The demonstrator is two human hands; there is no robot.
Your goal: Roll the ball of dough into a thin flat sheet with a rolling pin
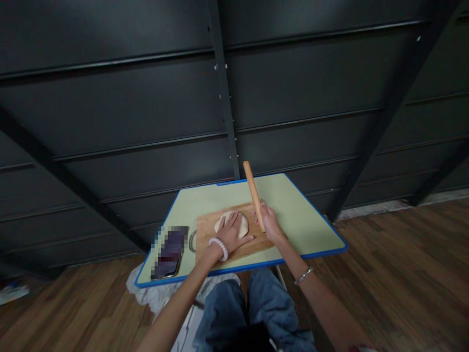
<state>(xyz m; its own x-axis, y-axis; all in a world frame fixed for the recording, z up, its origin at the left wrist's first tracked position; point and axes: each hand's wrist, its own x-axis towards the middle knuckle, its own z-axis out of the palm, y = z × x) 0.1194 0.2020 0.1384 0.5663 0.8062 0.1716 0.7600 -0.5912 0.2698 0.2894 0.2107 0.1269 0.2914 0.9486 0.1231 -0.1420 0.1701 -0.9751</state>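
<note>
A pale round of dough (pixel 240 221) lies on a wooden board (pixel 205 230) on a small green table with a blue rim (pixel 311 220). My left hand (pixel 230 233) lies flat on the dough with fingers spread; a white bead bracelet is on that wrist. My right hand (pixel 269 224) is wrapped round the near end of a wooden rolling pin (pixel 252 188), which points away from me, tilted up over the board's right edge. A thin metal bracelet is on the right wrist.
A dark phone-like object (pixel 170 252), blurred out, lies at the table's left front, with a metal ring handle (pixel 192 241) beside the board. Dark metal panels and beams stand behind the table. Wooden floor surrounds it. My jeans-clad knees (pixel 249 308) are under the front edge.
</note>
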